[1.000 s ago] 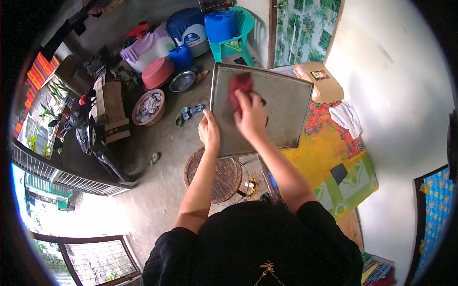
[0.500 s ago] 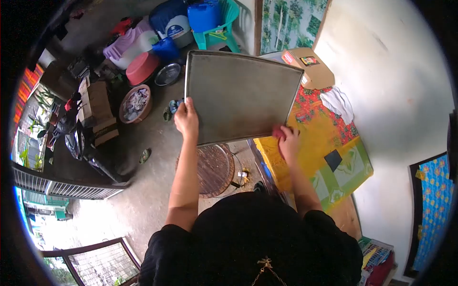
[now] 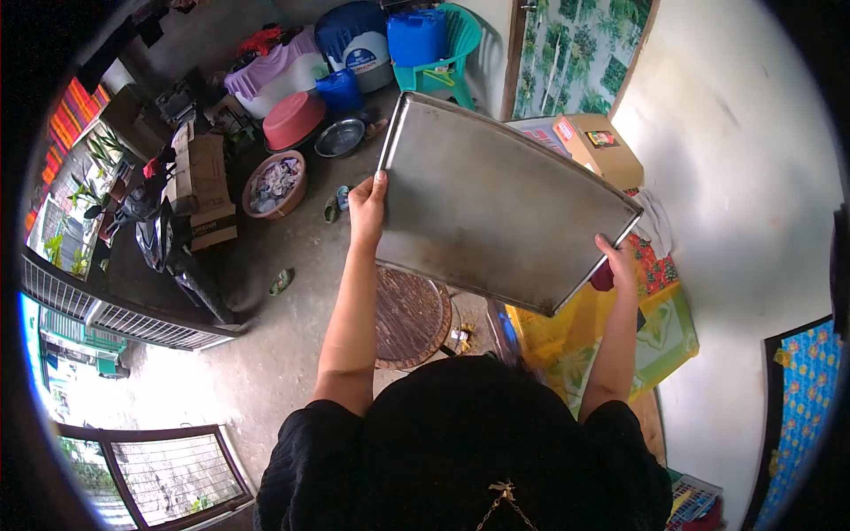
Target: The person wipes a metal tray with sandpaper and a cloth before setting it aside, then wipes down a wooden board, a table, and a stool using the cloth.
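A large rectangular metal baking tray (image 3: 496, 195) is held up in front of me, tilted down to the right, with dark smudges on its lower part. My left hand (image 3: 367, 211) is closed on its left edge, the thumb lying over the rim. My right hand (image 3: 622, 261) grips the right edge near the lower corner, thumb on the front. A dark red cloth (image 3: 603, 278) shows under the right hand, between palm and tray. The fingers behind the tray are hidden. Below the tray stands a round wooden table (image 3: 409, 320), partly covered by it.
To the right, a table with a yellow and green cover (image 3: 660, 336) bears a cardboard box (image 3: 606, 150) and a white cloth (image 3: 653, 226). A basin of clothes (image 3: 276, 184), a pink tub (image 3: 294, 120) and a motorcycle (image 3: 168, 243) are on the left. A slipper (image 3: 282, 281) lies on the floor.
The tray has swung to the right and its right side has dipped. My right hand has gone from the lower edge, with the cloth, to gripping the right edge.
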A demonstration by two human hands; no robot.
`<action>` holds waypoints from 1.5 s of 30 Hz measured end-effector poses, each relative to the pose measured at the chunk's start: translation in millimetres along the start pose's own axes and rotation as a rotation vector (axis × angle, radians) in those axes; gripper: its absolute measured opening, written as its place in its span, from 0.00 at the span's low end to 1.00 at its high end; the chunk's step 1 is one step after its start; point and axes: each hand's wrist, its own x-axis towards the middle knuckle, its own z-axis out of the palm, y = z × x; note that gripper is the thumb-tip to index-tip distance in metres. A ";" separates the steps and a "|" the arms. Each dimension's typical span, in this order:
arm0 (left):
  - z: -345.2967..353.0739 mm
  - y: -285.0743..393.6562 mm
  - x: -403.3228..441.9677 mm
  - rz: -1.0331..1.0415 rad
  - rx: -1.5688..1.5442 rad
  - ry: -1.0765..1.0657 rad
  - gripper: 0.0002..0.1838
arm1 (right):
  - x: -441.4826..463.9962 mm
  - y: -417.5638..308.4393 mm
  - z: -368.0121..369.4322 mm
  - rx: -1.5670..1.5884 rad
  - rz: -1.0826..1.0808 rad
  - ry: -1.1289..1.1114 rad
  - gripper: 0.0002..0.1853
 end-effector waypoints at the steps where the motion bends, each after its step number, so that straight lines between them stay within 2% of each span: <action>1: -1.2 -1.3 3.4 -0.052 -0.013 -0.002 0.23 | -3.8 -3.7 0.6 0.091 -0.026 0.047 0.21; 3: 2.2 -4.5 8.3 -0.141 -0.027 0.000 0.24 | -9.0 -11.1 -4.5 0.271 -0.088 0.151 0.20; 4: 4.6 -9.6 9.6 -0.182 -0.022 0.001 0.25 | -14.7 -25.0 -3.4 0.217 -0.105 0.272 0.17; 5: 6.5 -16.0 11.9 -0.222 -0.016 0.001 0.25 | -23.8 -38.8 -4.9 0.158 -0.168 0.266 0.17; 6: 0.9 -46.7 27.2 -0.231 0.028 -0.091 0.36 | -38.0 -64.7 -1.8 0.100 -0.231 0.262 0.16; 8: 11.3 -66.1 35.8 -0.225 0.041 -0.095 0.45 | -69.0 -115.8 13.0 -0.011 -0.383 0.265 0.14; 9: 18.3 -69.1 37.2 -0.223 0.046 -0.096 0.50 | -77.7 -129.9 18.2 -0.173 -0.581 0.289 0.13; 10: 23.9 -48.2 30.8 -0.348 0.079 -0.178 0.57 | -84.7 -140.3 22.4 -0.341 -0.773 0.310 0.12; 11: 32.4 -29.0 21.9 -0.370 0.005 -0.240 0.57 | -92.9 -150.6 28.8 -0.514 -0.959 0.324 0.11; 13: 54.5 2.6 -0.2 -0.418 -0.139 -0.364 0.57 | -114.1 -173.6 53.0 -0.741 -1.107 0.297 0.10; 14: 66.4 16.0 -12.6 -0.489 -0.320 -0.376 0.55 | -118.2 -172.1 60.4 -0.892 -1.216 0.274 0.09; 15: 76.1 28.5 -27.9 -0.504 -0.471 -0.440 0.55 | -127.5 -165.4 68.2 -1.100 -1.220 0.257 0.10; 17: 89.5 43.2 -54.6 -0.530 -0.773 -0.557 0.53 | -133.0 -152.6 87.3 -1.210 -1.367 0.224 0.08; 18: 93.0 28.4 -58.5 -0.583 -0.998 -0.516 0.42 | -135.5 -146.2 97.6 -1.204 -1.394 0.221 0.08; 19: 93.1 18.0 -62.3 -0.655 -0.988 -0.531 0.37 | -137.7 -137.6 105.7 -1.195 -1.422 0.215 0.07; 21: 90.1 -1.8 -70.3 -0.794 -0.967 -0.553 0.29 | -145.5 -121.2 114.1 -1.249 -1.380 0.141 0.08; 22: 85.7 -11.0 -73.4 -0.862 -1.084 -0.609 0.24 | -149.9 -113.6 117.1 -1.245 -1.366 0.094 0.09; 28: 62.5 -56.9 -94.7 -0.774 -1.113 -0.500 0.30 | -166.3 -91.7 135.9 -1.050 -1.189 -0.270 0.18; 31: 61.2 -60.9 -98.0 -0.712 -1.146 -0.431 0.33 | -164.1 -85.5 150.2 -0.973 -1.106 -0.261 0.26; 35: 61.9 -47.9 -106.4 -0.712 -1.238 -0.521 0.31 | -152.6 -85.7 191.7 -1.029 -1.202 -0.205 0.24; 37: 60.9 -61.2 -108.7 -0.641 -1.253 -0.554 0.30 | -133.3 -86.9 214.6 -1.008 -1.139 -0.155 0.22; 38: 62.9 -51.5 -117.7 -0.678 -1.335 -0.510 0.29 | -115.8 -87.2 224.5 -0.988 -1.102 -0.138 0.21; 39: 66.7 -27.8 -128.3 -0.738 -1.203 -0.377 0.30 | -96.1 -89.7 234.2 -0.965 -1.068 -0.121 0.20; 41: 52.0 -27.1 -131.0 -0.851 -1.030 -0.496 0.37 | -60.8 -97.2 248.1 -0.885 -1.063 0.012 0.17; 42: 43.1 -46.0 -127.2 -0.874 -0.911 -0.462 0.31 | -44.1 -104.2 252.3 -0.861 -1.048 0.076 0.16; 44: 36.4 -42.8 -123.2 -0.742 -0.868 -0.649 0.26 | -3.5 -112.8 260.0 -0.774 -1.061 0.221 0.13; 45: 35.9 -41.0 -123.5 -0.719 -0.857 -0.676 0.26 | 3.5 -119.1 265.0 -0.723 -1.000 0.244 0.12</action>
